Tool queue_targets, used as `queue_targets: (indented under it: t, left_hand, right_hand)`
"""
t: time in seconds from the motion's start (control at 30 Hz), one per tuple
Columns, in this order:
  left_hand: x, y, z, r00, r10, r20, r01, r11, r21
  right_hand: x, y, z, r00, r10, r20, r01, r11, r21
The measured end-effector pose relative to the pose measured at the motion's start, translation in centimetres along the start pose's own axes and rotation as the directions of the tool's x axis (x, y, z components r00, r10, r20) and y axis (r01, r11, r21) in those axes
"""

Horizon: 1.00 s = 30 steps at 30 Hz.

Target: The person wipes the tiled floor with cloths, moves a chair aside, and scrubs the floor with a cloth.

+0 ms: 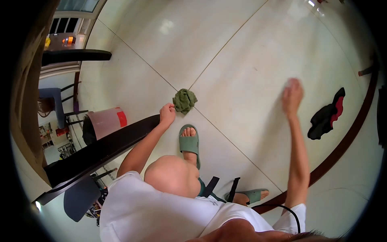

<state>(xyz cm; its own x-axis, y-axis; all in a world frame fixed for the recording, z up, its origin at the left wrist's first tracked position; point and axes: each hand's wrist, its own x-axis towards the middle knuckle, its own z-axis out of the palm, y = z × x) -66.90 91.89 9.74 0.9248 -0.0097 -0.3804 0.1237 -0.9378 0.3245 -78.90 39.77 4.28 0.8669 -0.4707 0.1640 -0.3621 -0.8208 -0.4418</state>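
My left hand [167, 114] is closed, fingertips pinched at the edge of a crumpled olive-green cloth [184, 101]. The cloth is bunched up over the pale tiled floor [225, 117]; I cannot tell whether it rests on the floor or hangs just above it. My right hand [293, 97] reaches forward over the tiles on the right, smeared by motion, so its fingers are unclear. Nothing shows in it. To its right lies a black and red piece of fabric [325, 117], apart from the hand.
A dark wooden bar [105, 145] runs along the left, ending by my left wrist. Behind it stands a pinkish bin [105, 123] with a red patch. My green slippers [188, 142] are on the floor. A brown strip [342, 151] curves along the right.
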Motion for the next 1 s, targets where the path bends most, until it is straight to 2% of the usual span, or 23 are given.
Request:
queue_targets:
  t: [0.03, 0.07, 0.1, 0.13, 0.17, 0.23, 0.33, 0.37, 0.43, 0.53, 0.57, 0.6, 0.63, 0.67, 0.7, 0.8, 0.9, 1.0]
  left_hand:
    - [-0.2, -0.3, 0.8, 0.996, -0.087, -0.018, 0.085, 0.989, -0.12]
    - [-0.4, -0.5, 1.3, 0.984, -0.178, -0.028, 0.167, 0.957, -0.237]
    - [-1.2, 0.1, 1.2, 0.958, -0.253, 0.134, 0.286, 0.826, -0.486]
    - [-2.6, 1.5, 0.6, 0.913, -0.269, 0.305, 0.407, 0.62, -0.671]
    - [-3.7, 2.8, 0.3, 0.854, -0.226, 0.468, 0.52, 0.364, -0.773]
    - [-5.8, 4.3, 1.4, 0.802, -0.135, 0.581, 0.586, -0.005, -0.81]
    - [-6.4, 3.3, 3.2, 0.727, 0.152, 0.67, 0.687, -0.149, -0.711]
    - [-6.6, 3.3, 3.9, 0.729, 0.091, 0.679, 0.684, -0.14, -0.716]
    - [-7.1, 5.5, 3.1, 0.722, -0.03, 0.691, 0.684, -0.116, -0.72]
    - [-6.2, 6.6, 2.2, 0.877, -0.088, 0.472, 0.479, 0.21, -0.852]
    - [-5.6, 6.6, 1.8, 0.966, -0.051, 0.253, 0.245, 0.491, -0.836]
    - [-4.8, 6.4, 1.6, 0.998, 0.037, 0.047, 0.007, 0.712, -0.702]
    - [-4.0, 6.1, 1.4, 0.976, 0.176, -0.132, -0.218, 0.855, -0.471]
    - [-3.0, 5.8, 1.5, 0.9, 0.35, -0.26, -0.4, 0.9, -0.172]
    - [-1.9, 4.8, 2.5, 0.889, 0.419, -0.185, -0.444, 0.888, -0.121]
    - [-1.8, 4.6, 4.4, 0.878, 0.448, -0.169, -0.457, 0.89, -0.011]
    - [-2.6, 5.4, 4.8, 0.894, 0.422, -0.148, -0.436, 0.897, -0.077]
    - [-3.0, 5.9, 5.5, 0.905, 0.397, -0.151, -0.417, 0.898, -0.143]
  right_hand:
    - [-2.7, -2.6, 1.7, 0.987, -0.141, -0.077, 0.154, 0.968, 0.2]
    - [-5.9, -5.9, 3.5, 0.988, -0.144, 0.056, 0.119, 0.939, 0.323]
    - [-8.2, -10.8, 3.7, 0.971, -0.164, 0.176, 0.052, 0.858, 0.511]
    - [-9.6, -15.9, 2.8, 0.921, -0.224, 0.32, -0.058, 0.733, 0.678]
    - [-10.3, -20.4, 1.5, 0.74, -0.249, 0.624, -0.334, 0.67, 0.663]
    - [-12.2, -26.5, 1.2, 0.747, -0.362, 0.558, -0.336, 0.519, 0.786]
    - [-12.5, -29.7, 1.7, 0.71, -0.367, 0.601, -0.196, 0.717, 0.669]
    - [-12.6, -29.9, 2.2, 0.728, -0.354, 0.588, -0.114, 0.782, 0.612]
    - [-12.4, -29.7, 3.2, 0.736, -0.342, 0.584, -0.078, 0.814, 0.575]
    - [-10.7, -29.3, 3.5, 0.766, -0.313, 0.561, 0.032, 0.891, 0.454]
    - [-9.9, -29.2, 3.4, 0.781, -0.301, 0.547, 0.074, 0.914, 0.398]
    - [-9.1, -29.0, 3.4, 0.791, -0.291, 0.539, 0.068, 0.916, 0.395]
    - [-8.2, -28.7, 3.4, 0.801, -0.281, 0.529, 0.062, 0.918, 0.392]
    - [-7.4, -28.6, 3.6, 0.811, -0.27, 0.518, 0.058, 0.919, 0.39]
    - [-7.0, -28.5, 4.2, 0.847, -0.277, 0.453, 0.079, 0.91, 0.407]
    - [-5.7, -28.7, 5.3, 0.837, -0.302, 0.456, 0.094, 0.901, 0.424]
    - [-5.3, -28.7, 7.2, 0.841, -0.313, 0.441, 0.112, 0.899, 0.424]
    - [-5.6, -28.9, 8.3, 0.841, -0.281, 0.461, 0.053, 0.893, 0.447]
